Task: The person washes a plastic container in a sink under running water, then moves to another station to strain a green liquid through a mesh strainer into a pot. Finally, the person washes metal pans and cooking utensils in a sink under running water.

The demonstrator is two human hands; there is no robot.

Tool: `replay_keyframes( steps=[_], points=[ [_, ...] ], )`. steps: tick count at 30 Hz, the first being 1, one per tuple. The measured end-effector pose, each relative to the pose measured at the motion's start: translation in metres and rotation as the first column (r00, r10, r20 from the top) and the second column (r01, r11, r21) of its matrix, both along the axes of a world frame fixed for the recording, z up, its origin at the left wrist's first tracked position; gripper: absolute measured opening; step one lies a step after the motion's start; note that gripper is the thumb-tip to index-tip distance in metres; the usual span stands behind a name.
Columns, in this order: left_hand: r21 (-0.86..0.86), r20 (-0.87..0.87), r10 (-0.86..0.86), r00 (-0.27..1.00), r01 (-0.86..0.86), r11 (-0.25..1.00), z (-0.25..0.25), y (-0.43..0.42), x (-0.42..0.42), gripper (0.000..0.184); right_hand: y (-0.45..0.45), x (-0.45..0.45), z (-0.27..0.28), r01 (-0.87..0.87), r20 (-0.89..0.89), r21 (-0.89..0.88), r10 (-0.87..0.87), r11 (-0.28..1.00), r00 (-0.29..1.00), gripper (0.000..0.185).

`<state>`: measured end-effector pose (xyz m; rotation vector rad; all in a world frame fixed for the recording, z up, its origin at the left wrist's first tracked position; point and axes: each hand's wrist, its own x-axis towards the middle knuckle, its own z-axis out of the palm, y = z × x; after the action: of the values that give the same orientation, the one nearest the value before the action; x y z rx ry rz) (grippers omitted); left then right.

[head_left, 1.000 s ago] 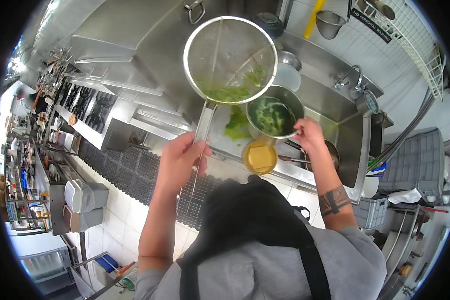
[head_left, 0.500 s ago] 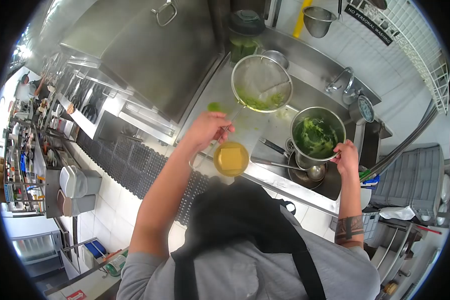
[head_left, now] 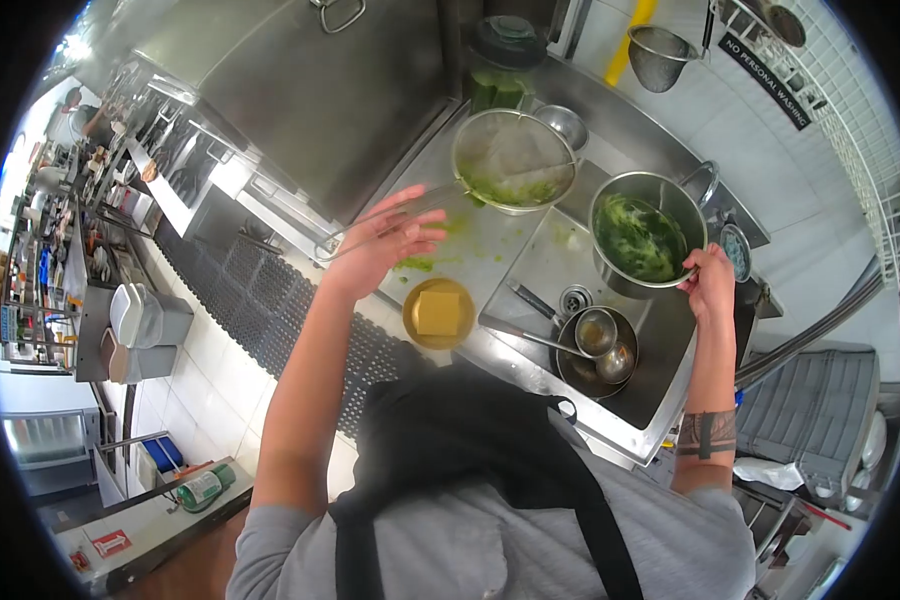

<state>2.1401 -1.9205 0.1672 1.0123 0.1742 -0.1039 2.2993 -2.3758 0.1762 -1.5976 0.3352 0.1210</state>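
My right hand point(head_left: 710, 282) grips the rim of a steel pot point(head_left: 610, 262), tilted over the sink, with wet green leafy matter point(head_left: 642, 238) inside. My left hand point(head_left: 385, 240) has its fingers spread, and the wire handle point(head_left: 336, 243) of a round mesh strainer crosses it; whether they press together is unclear. The mesh strainer point(head_left: 518, 150) sits over a vessel on the steel counter, green pulp along its lower side. Just below my left hand, near the counter edge, is a round yellow container point(head_left: 410, 318) with a yellow square sponge-like block point(head_left: 438, 313).
In the sink basin, a pan point(head_left: 570, 375) holds ladles point(head_left: 597, 332). A blender jug point(head_left: 500, 90) with green contents and a steel bowl point(head_left: 562, 124) stand behind the strainer. A faucet point(head_left: 708, 182) rises at the back wall. Green splashes mark the drainboard point(head_left: 470, 240).
My left hand has moved up and left, its fingers spreading. The strainer has shifted slightly left. My right hand and the pot have moved a little right and up, away from the pan.
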Motion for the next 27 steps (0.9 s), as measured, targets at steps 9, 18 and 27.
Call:
replay_keyframes(
  steps=[9, 18, 27],
  points=[
    [0.437, 0.012, 0.382, 0.924, -0.349, 0.829, -0.006, -0.007, 0.023, 0.027, 0.040, 0.092, 0.046, -0.175, 0.116, -0.227, 0.205, 0.958, 0.972, 0.009],
    [0.480, -0.020, 0.407, 0.913, -0.349, 0.805, -0.008, 0.003, 0.027, 0.025, 0.087, 0.174, 0.055, -0.354, 0.136, -0.400, 0.437, 0.846, 0.889, 0.010],
    [0.431, -0.038, 0.413, 0.910, -0.358, 0.828, -0.016, 0.001, 0.019, 0.028, 0.124, 0.191, 0.061, -0.414, 0.121, -0.449, 0.513, 0.792, 0.850, 0.012]
  ],
)
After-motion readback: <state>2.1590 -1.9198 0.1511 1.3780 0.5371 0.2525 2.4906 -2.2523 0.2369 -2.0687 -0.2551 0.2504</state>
